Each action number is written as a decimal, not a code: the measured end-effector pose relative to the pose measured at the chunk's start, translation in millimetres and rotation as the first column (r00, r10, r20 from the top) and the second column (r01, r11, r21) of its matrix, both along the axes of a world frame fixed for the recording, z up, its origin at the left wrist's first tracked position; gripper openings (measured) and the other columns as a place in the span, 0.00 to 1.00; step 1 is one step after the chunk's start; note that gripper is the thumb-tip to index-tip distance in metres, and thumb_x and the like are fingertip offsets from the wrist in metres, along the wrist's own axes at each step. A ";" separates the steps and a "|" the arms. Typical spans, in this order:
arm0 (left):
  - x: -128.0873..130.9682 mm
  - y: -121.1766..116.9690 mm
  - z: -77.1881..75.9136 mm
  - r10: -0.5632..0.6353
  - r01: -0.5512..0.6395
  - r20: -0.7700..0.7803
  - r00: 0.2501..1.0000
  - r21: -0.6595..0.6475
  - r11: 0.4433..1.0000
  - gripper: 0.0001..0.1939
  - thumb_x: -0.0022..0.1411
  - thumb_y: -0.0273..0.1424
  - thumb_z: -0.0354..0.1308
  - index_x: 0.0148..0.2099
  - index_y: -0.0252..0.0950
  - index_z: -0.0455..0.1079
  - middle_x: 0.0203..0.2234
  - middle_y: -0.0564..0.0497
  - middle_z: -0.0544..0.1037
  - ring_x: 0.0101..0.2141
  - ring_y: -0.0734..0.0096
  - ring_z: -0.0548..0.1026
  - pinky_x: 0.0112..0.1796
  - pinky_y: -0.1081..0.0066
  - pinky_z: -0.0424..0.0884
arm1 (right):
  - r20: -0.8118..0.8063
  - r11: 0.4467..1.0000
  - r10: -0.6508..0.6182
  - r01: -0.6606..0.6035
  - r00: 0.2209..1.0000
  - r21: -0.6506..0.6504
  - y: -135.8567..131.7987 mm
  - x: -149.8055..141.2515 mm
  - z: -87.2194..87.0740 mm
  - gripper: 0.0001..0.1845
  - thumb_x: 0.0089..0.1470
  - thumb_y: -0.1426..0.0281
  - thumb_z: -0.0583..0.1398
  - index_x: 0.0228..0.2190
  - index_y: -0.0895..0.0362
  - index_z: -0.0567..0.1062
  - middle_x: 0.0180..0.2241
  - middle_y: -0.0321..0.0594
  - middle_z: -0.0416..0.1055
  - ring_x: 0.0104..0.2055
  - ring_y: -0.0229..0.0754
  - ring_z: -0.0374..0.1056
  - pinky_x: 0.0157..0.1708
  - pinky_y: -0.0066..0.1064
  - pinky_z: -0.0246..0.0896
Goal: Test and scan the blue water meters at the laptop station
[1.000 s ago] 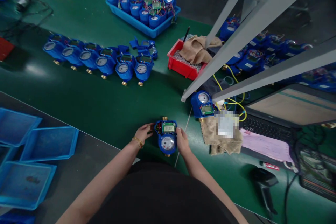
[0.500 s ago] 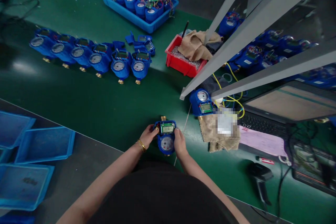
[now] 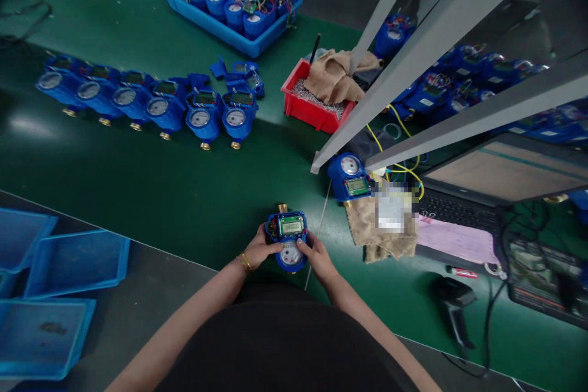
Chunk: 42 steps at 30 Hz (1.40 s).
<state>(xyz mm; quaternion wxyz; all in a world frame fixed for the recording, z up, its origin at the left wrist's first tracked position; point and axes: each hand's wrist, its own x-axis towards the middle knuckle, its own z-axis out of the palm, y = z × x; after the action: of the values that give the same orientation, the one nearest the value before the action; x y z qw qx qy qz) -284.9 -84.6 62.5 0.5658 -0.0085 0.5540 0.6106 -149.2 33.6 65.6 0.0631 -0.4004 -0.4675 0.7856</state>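
A blue water meter (image 3: 287, 233) with a green display and a round dial rests on the green mat near the front edge. My left hand (image 3: 258, 249) grips its left side, thumb reaching over the dial. My right hand (image 3: 316, 256) holds its right side, fingers also on the dial face. A brass fitting sticks out at the meter's far end.
A row of blue meters (image 3: 147, 107) lies at the left, a blue tray of wired meters (image 3: 229, 6) at the back. A red bin (image 3: 303, 107) with a tan cloth, another meter (image 3: 349, 176), a laptop (image 3: 496, 196), a scanner (image 3: 452, 300) and empty blue trays (image 3: 68, 263) surround me.
Both hands have slid from the meter's sides onto its dial face, thumbs and fingers now over the dial. The view has shifted slightly; the meter stays in place.
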 end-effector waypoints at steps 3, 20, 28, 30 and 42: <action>-1.3 2.5 1.5 0.015 -0.015 -0.024 1.000 -0.002 1.000 0.53 0.29 0.36 0.76 0.54 0.32 0.50 0.53 0.37 0.66 0.54 0.51 0.65 0.59 0.54 0.58 | -0.010 1.000 0.004 -0.004 1.000 -0.026 3.6 -2.8 3.3 0.34 0.36 0.51 0.69 0.42 0.59 0.72 0.44 0.47 0.73 0.48 0.51 0.68 0.52 0.41 0.62; -1.3 -16.5 -4.1 0.014 -0.042 -0.235 0.972 -0.114 0.993 0.40 0.38 0.43 0.65 0.51 0.28 0.59 0.50 0.34 0.69 0.50 0.50 0.69 0.52 0.59 0.66 | 0.012 0.982 -0.020 0.022 1.000 -0.188 -13.5 -15.7 -13.8 0.35 0.33 0.52 0.71 0.39 0.61 0.71 0.41 0.47 0.73 0.44 0.48 0.69 0.42 0.33 0.64; -27.4 -62.9 32.9 -0.070 -0.214 -0.703 0.708 -0.307 0.927 0.48 0.38 0.44 0.58 0.57 0.20 0.55 0.52 0.31 0.61 0.55 0.49 0.60 0.60 0.58 0.53 | 0.028 0.971 0.035 -0.027 0.999 -0.236 -67.5 -77.8 -14.5 0.40 0.24 0.48 0.71 0.36 0.60 0.69 0.36 0.44 0.73 0.39 0.46 0.70 0.35 0.30 0.63; -31.2 -74.6 43.4 -0.140 -0.206 -0.733 0.666 -0.361 0.910 0.51 0.35 0.38 0.60 0.61 0.18 0.53 0.54 0.32 0.57 0.57 0.49 0.56 0.61 0.60 0.50 | 0.026 0.974 0.025 -0.018 0.999 -0.228 -85.3 -93.4 -14.6 0.42 0.22 0.46 0.71 0.35 0.60 0.68 0.35 0.43 0.73 0.39 0.46 0.70 0.35 0.30 0.64; -184.1 -210.7 35.8 -0.531 -0.113 -0.662 0.529 -0.675 0.729 0.53 0.45 0.30 0.58 0.69 0.25 0.37 0.61 0.36 0.50 0.61 0.54 0.50 0.63 0.65 0.47 | -0.049 0.952 0.005 -0.020 0.999 -0.304 -236.6 -267.4 -54.6 0.39 0.21 0.48 0.72 0.36 0.55 0.72 0.37 0.45 0.75 0.47 0.55 0.70 0.37 0.38 0.68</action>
<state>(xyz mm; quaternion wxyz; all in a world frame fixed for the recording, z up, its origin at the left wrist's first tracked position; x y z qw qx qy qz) -469.1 -295.4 98.3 0.2722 0.1559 0.9212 0.2303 -416.6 -203.0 11.0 0.0069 -0.3836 -0.3417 0.8579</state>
